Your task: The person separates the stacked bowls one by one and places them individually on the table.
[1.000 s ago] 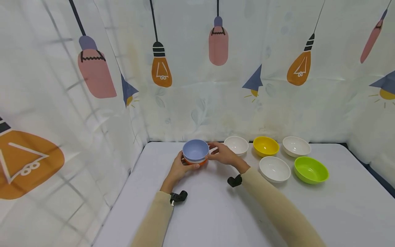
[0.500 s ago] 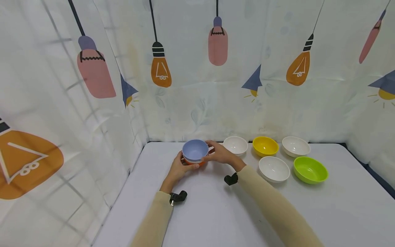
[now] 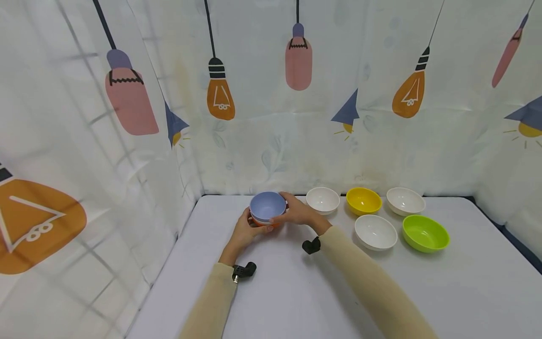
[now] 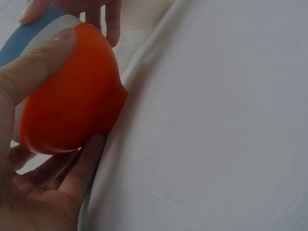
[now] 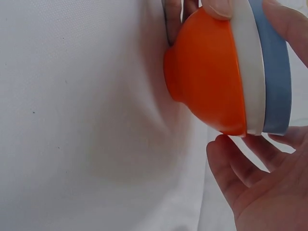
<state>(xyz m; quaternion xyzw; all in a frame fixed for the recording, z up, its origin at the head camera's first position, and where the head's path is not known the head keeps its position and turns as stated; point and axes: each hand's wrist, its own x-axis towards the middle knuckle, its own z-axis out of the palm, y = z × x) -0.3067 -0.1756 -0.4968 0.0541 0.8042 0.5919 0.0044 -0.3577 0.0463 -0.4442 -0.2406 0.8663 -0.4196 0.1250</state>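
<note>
Three nested bowls stand on the table towards the back left: a blue bowl (image 3: 267, 205) on top, a white bowl (image 5: 251, 67) in the middle, an orange bowl (image 4: 77, 96) outermost. My left hand (image 3: 244, 234) grips the stack from the left, its thumb against the orange side near the white rim and its fingers round the far side and by the foot. From the right, my right hand (image 3: 299, 213) holds the stack near the top. Its thumb lies on the blue rim, and its fingers curve behind at the white and blue rims, partly hidden in the head view.
To the right stand a white bowl (image 3: 323, 201), a yellow bowl (image 3: 364, 201) and another white bowl (image 3: 405, 201) along the back. In front of them are a white bowl (image 3: 376, 232) and a green bowl (image 3: 425, 234). A printed curtain (image 3: 271, 141) borders the table (image 3: 288, 292).
My right hand has slid left, closer round the stack, and its thumb reaches further along the front of the rim. The left hand and the bowls have stayed in place.
</note>
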